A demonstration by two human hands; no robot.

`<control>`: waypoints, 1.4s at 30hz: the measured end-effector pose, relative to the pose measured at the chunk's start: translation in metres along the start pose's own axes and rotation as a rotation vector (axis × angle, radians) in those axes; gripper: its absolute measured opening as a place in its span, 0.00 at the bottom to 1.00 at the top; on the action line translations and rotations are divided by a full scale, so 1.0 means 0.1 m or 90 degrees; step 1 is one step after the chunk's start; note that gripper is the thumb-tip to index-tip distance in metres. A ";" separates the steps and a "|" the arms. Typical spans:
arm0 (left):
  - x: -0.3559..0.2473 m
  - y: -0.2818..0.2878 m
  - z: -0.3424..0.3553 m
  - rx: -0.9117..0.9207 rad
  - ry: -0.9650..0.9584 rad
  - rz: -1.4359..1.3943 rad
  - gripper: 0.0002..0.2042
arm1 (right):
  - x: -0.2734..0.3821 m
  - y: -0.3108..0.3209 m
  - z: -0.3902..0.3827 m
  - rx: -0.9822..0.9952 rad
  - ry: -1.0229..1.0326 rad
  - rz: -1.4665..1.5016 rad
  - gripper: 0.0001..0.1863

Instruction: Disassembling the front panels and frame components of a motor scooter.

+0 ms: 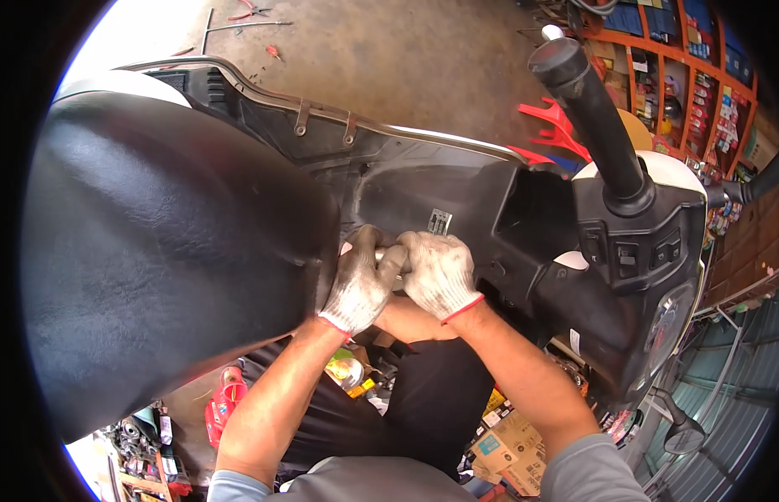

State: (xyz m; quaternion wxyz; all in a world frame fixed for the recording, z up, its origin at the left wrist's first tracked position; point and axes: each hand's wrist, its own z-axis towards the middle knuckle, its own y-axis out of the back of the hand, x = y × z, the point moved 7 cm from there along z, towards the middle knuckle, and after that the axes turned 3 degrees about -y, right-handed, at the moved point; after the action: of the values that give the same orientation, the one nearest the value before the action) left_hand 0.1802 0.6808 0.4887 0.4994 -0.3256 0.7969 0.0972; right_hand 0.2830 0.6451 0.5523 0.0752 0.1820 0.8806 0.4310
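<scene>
Head view: gloved left hand (pixel 362 280) and right hand (pixel 441 269) meet, fingers (pixel 427 244) curled; I cannot tell what they grasp. Scooter seat (pixel 176 243) sits at their 9 o'clock.

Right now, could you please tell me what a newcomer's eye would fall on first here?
Probably the big black seat, which fills much of the view's left side. Next would come the white-gloved left hand and right hand, close together near the centre, just right of the seat. The thick black handlebar grip also stands out at upper right.
</scene>
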 end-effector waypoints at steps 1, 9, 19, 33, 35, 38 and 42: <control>0.05 -0.01 0.01 -0.001 0.001 0.000 0.17 | 0.01 0.00 0.00 -0.010 0.001 -0.010 0.12; 0.06 -0.04 0.01 -0.009 -0.085 -0.045 0.15 | -0.05 -0.18 0.29 0.482 -0.033 0.113 0.18; -0.14 0.03 0.00 0.026 -0.065 -0.034 0.15 | -0.06 -0.03 0.27 0.493 -0.046 0.209 0.17; -0.01 -0.05 0.03 -0.017 -0.104 -0.012 0.14 | -0.04 -0.05 0.31 0.507 -0.020 0.153 0.24; 0.03 -0.04 0.03 -0.001 -0.068 -0.062 0.13 | -0.01 -0.11 0.29 0.433 -0.009 0.074 0.19; -0.05 0.00 0.00 -0.015 -0.060 -0.064 0.12 | 0.03 0.06 0.03 -0.035 0.023 0.004 0.13; -0.04 -0.02 0.03 0.005 -0.053 -0.070 0.11 | 0.00 0.04 0.08 0.010 0.005 0.023 0.11</control>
State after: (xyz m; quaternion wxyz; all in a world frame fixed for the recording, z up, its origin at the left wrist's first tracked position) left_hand 0.1846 0.6818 0.4911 0.5380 -0.3628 0.7566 0.0802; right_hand 0.2862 0.6527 0.5506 0.0624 0.1965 0.8809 0.4261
